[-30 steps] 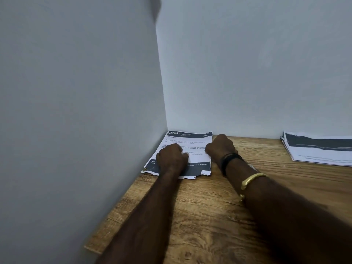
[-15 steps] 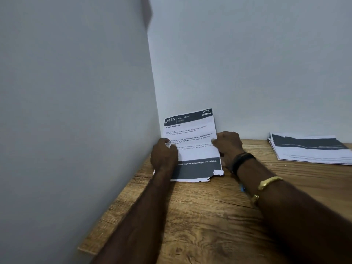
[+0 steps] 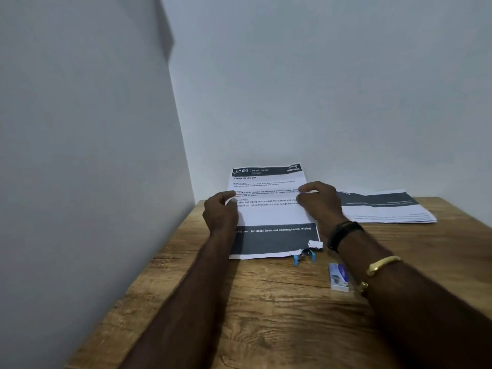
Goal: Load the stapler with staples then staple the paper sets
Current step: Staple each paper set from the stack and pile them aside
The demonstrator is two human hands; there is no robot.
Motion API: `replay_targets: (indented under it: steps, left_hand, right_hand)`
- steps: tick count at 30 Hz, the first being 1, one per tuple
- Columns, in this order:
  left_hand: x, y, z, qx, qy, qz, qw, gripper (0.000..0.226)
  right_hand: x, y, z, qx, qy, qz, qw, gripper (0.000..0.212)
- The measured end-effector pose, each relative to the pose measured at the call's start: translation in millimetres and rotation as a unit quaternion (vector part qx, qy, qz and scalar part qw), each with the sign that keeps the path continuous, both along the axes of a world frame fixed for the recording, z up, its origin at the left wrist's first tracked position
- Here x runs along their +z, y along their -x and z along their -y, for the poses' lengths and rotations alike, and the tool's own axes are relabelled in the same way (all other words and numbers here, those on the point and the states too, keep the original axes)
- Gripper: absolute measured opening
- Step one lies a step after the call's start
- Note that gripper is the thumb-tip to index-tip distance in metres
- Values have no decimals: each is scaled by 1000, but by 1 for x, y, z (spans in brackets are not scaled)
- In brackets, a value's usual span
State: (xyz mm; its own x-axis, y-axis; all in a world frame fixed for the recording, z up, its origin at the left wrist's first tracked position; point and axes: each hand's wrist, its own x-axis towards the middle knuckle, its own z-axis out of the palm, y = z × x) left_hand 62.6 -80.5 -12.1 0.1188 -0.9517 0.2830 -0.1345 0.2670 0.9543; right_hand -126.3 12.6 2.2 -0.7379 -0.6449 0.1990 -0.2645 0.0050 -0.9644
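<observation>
Wooden desk (image 3: 266, 315) under its lower edge, the printed paper set (image 3: 269, 209) stands nearly upright. Our left hand (image 3: 221, 213) and right hand (image 3: 318, 202) each curl round a side edge, pinching it. We should tap the sheets square now. The blue stapler (image 3: 304, 257) peeks out below the set's torn lower-right corner, and the staple box (image 3: 338, 277) lies just right of that corner. We cannot tell whether the stapler is loaded.

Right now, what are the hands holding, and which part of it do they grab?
Both hold the paper set by its side edges, about halfway up: the left hand grips the left edge, the right hand the right edge.
</observation>
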Motion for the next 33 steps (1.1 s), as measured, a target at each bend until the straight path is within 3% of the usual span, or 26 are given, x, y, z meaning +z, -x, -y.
replay_targets:
  steps: [5, 12, 17, 23, 26, 33]
  left_hand:
    - [-2, 16, -9, -36, 21, 6, 999, 19]
    - [5, 22, -26, -8, 116, 97, 988, 14]
    - [16, 42, -44, -67, 154, 97, 981, 10]
    - [16, 56, -55, -90, 205, 92, 970, 9]
    - [15, 54, -54, -87, 204, 79, 972, 7]
    - [9, 45, -49, -63, 146, -1, 987, 5]
  right_hand:
    - [-2, 16, -19, 11, 1, -41, 999, 27]
    - [-3, 29, -40, -47, -5, -113, 992, 7]
    - [4, 15, -47, -80, -46, -283, 955, 19]
    - [9, -2, -43, -152, -16, -410, 899, 10]
    - [11, 4, -46, -172, -27, -423, 889, 4]
    - [9, 29, -65, -180, -43, -375, 908, 14]
